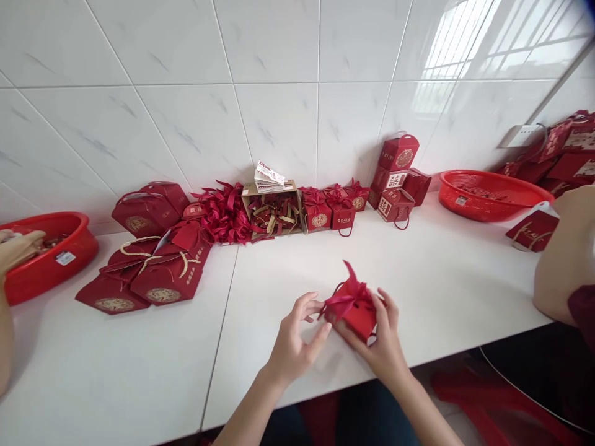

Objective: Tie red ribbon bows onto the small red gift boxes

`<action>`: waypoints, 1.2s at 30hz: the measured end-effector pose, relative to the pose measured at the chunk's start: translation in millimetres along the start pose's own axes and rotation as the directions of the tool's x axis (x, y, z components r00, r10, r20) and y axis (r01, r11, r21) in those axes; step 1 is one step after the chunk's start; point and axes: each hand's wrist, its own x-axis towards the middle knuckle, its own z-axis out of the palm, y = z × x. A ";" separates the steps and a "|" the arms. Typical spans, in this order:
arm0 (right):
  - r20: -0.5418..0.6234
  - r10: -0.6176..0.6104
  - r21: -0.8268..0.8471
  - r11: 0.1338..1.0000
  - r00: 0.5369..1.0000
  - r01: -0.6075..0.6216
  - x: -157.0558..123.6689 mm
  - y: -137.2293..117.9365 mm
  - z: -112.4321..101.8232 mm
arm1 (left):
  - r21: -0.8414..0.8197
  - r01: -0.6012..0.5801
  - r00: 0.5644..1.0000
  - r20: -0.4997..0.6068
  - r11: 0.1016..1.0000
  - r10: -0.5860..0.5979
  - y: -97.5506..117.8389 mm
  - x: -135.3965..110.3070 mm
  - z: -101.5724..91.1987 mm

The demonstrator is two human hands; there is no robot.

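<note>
A small red gift box (361,321) with a bright red ribbon bow (348,300) on top is held tilted just above the white table, near its front edge. My right hand (383,337) grips the box from the right, fingers at its far side and thumb underneath its near side. On the other side, my left hand (297,337) curves about the left corner, its thumb and fingertips at the box and the bow's edge. The underside of the box is hidden.
Along the wall stand finished boxes with bows (318,210), a carton of ribbon pieces (274,214), a heap of ribbons (227,214) and stacked boxes (397,179). Larger boxes (162,282) lie left. Red baskets (493,204) flank the table; other people's arms (564,254) reach in at both sides.
</note>
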 end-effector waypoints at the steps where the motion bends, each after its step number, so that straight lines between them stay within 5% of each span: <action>1: -0.060 0.034 -0.036 0.999 0.998 -0.036 14.9 11.2 -0.6 | 0.003 0.011 1.000 0.007 1.000 -0.011 -2.1 0.6 -2.2; 7: -0.205 0.193 -0.122 0.968 0.960 -0.220 134.8 83.1 1.2 | 0.280 0.192 0.974 0.061 0.941 -0.217 -36.8 1.9 -12.1; 12: -0.352 0.187 -0.176 0.949 0.917 -0.261 224.2 115.8 27.9 | 0.536 0.076 0.993 0.033 0.841 -0.111 -63.3 -1.6 5.3; 20: -0.414 0.139 -0.177 0.957 0.900 -0.229 301.7 138.8 72.1 | 0.452 0.136 0.989 -0.106 0.881 -0.098 -105.0 -3.2 12.2; 23: -0.409 0.099 -0.184 0.965 0.907 -0.188 315.4 145.7 82.2 | 0.323 0.152 0.987 -0.096 0.934 -0.128 -116.8 39.6 5.0; 31: -0.316 -0.001 -0.117 0.992 0.949 -0.038 325.2 163.7 86.8 | 0.107 0.202 0.929 -0.335 0.973 -0.156 -117.9 223.5 19.3; 36: -0.230 -0.004 0.043 0.999 0.973 0.014 328.7 171.3 83.5 | 0.097 0.219 0.910 -0.380 0.971 -0.167 -130.7 259.7 26.1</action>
